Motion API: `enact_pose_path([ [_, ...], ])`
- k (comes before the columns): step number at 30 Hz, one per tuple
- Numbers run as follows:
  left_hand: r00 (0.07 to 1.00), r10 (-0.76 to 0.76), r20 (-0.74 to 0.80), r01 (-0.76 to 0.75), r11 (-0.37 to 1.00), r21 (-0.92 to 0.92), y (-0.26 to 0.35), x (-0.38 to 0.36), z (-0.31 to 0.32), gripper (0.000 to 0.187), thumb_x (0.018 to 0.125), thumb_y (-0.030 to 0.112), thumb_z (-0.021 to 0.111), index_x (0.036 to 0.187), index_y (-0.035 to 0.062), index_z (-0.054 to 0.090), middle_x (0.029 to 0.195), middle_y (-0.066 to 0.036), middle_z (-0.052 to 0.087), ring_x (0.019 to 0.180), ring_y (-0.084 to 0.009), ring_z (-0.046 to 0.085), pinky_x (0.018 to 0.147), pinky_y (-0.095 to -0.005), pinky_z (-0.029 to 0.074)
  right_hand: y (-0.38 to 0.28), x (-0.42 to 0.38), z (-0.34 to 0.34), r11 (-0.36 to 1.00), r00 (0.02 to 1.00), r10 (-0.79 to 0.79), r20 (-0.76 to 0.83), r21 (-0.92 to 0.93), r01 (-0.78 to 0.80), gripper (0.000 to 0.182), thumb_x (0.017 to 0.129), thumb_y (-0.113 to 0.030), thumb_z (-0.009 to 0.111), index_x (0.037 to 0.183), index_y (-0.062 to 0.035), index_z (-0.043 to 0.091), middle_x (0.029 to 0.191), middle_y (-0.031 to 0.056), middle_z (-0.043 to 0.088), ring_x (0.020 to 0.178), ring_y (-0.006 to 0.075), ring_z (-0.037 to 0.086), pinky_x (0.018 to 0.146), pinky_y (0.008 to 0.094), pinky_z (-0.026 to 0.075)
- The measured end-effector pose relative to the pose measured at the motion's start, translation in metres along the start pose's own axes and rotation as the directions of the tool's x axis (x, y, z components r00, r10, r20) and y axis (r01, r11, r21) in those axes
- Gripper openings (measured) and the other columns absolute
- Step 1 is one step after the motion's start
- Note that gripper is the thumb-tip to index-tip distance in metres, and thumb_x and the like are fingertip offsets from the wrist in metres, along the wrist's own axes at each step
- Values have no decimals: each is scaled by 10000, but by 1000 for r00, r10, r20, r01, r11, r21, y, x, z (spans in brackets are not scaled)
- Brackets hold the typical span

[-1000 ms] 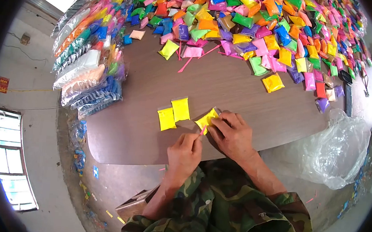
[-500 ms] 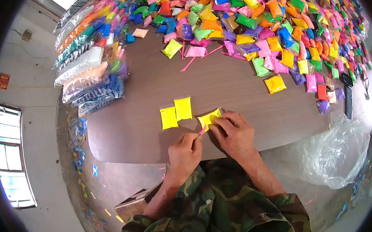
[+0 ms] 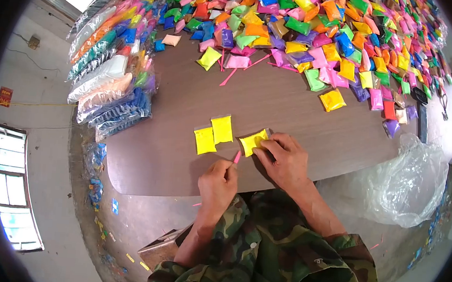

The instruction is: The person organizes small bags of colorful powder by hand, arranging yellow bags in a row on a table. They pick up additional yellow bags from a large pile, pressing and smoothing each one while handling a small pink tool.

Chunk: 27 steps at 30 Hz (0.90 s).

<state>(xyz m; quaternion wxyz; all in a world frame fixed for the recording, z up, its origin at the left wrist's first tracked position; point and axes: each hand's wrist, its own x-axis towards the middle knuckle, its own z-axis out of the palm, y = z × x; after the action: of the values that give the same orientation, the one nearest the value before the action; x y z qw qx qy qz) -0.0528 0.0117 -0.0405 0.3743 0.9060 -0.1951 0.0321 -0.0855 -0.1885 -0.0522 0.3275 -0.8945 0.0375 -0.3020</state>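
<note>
Pinched in the fingers of my right hand (image 3: 288, 163) is the right side of a small yellow packet (image 3: 252, 142), which lies at the near part of the table. My left hand (image 3: 217, 186) is closed around a slim pink plastic stick (image 3: 237, 156); only its tip shows, pointing up beside the packet's lower left corner with a small gap. To the left lie two more yellow packets, one (image 3: 205, 141) slightly overlapped by the other (image 3: 222, 129).
A heap of colourful packets (image 3: 302, 26) covers the table's far side. Stacked clear bags of packets (image 3: 105, 75) stand at the left. Pink sticks (image 3: 230, 77) and an orange-yellow packet (image 3: 332, 100) lie mid-table (image 3: 177, 95). A clear plastic bag (image 3: 403, 185) hangs at the right edge.
My left hand has drawn back a little to the left with the pink stick, whose tip has come away from the yellow packet. My right hand keeps its hold on the packet.
</note>
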Motion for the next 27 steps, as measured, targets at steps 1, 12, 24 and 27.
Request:
enact_pose_path([
  [1,1000,0,-2,0,1000,13,-3,0,-3,42,926,31,734,930,8,699,795,-172,695,644,-302,690,605,-390,532,0,-1,0,1000,1000,3,4,2,-3,222,821,-194,874,974,-100,745,1002,61,675,852,293,689,716,403,572],
  [12,999,25,-36,-20,993,114,-3,-1,-8,67,930,103,741,958,71,689,866,-148,713,750,-404,703,627,-479,549,1,1,1,1000,1000,-12,-18,10,12,212,834,-194,864,975,-99,738,1008,69,689,850,298,696,715,409,577],
  [24,996,71,-45,-66,994,89,8,11,-8,57,934,113,742,969,81,709,884,-129,724,748,-369,715,624,-446,558,1,4,-3,998,998,-60,10,-23,60,217,821,-135,851,1013,-117,751,1057,46,682,907,273,688,724,398,584],
  [27,993,111,-26,-109,991,73,19,27,-9,60,936,109,738,984,85,711,880,-123,720,739,-361,713,617,-449,556,4,5,-4,989,990,-130,52,-63,133,237,829,-142,846,1045,-123,752,1088,39,672,962,268,685,747,397,593],
])
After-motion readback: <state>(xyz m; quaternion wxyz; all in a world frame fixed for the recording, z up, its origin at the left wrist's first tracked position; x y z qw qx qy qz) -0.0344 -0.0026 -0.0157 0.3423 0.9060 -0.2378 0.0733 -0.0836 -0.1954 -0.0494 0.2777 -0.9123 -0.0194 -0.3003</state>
